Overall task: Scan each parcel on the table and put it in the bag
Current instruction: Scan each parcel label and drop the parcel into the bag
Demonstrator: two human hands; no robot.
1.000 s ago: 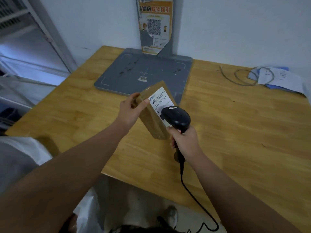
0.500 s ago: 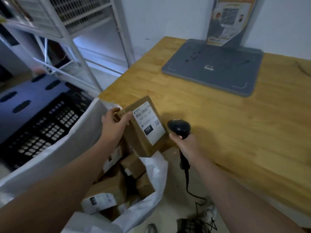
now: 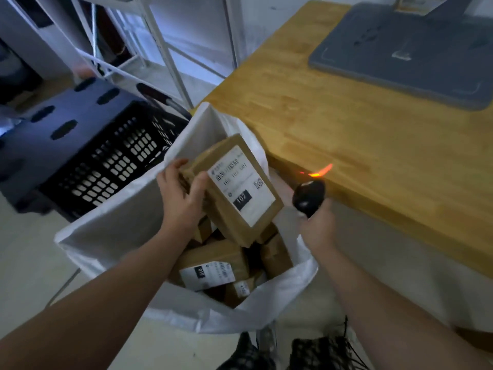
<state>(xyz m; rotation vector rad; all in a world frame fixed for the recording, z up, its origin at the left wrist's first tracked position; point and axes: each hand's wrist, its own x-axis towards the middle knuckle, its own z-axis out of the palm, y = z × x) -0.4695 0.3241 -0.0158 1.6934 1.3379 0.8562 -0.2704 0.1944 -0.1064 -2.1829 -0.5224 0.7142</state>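
Head view: left hand (image 3: 181,200) grips parcel (image 3: 241,190) over bag (image 3: 125,222); right hand (image 3: 317,229) holds what looks like a scanner (image 3: 308,194).

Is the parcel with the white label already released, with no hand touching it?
No, the left hand grips one end of the parcel and holds it over the open white bag.

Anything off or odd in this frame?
One thing: the scanner in the right hand throws its red light onto the bare table edge, not onto a label. The parcel gripped by the left hand is tilted over the open bag, where other parcels lie jumbled; nothing looks damaged.
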